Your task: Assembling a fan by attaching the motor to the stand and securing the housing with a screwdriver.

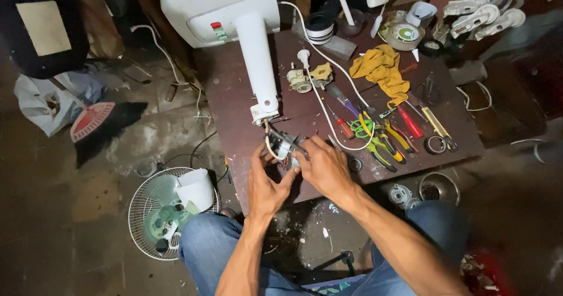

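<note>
item: small motor assembly [286,146], grey metal with wires, lower centre of the frame, at the near edge of the dark worktop [234,97]. my left hand [267,184] cups it from below, fingers curled round its underside, seemingly to steady it. my right hand [324,167] closes over it from the right, fingers pressed together on its top; whether they pinch a wire or screw i cannot tell.

item: white fan stand [261,61], lying flat, base toward the upper left of the frame, neck end just beside the motor, short wires running between them, so the part stays tethered close.

item: white cord [328,67], trailing from upper centre down past my right hand.

item: hand tools, right of centre, near my right hand: green-handled pliers [375,140], red screwdriver [409,122], scissors [431,88].

item: yellow rag [381,67], crumpled, above the tools.

item: tape rolls [319,27], upper centre.

item: fan guard [158,214], wire, on the floor at the lower left of the frame, beside my left knee, a white cup-shaped part [195,189] resting on it.

item: metal bowl [438,187], on the floor, lower right, below the worktop edge.
</note>
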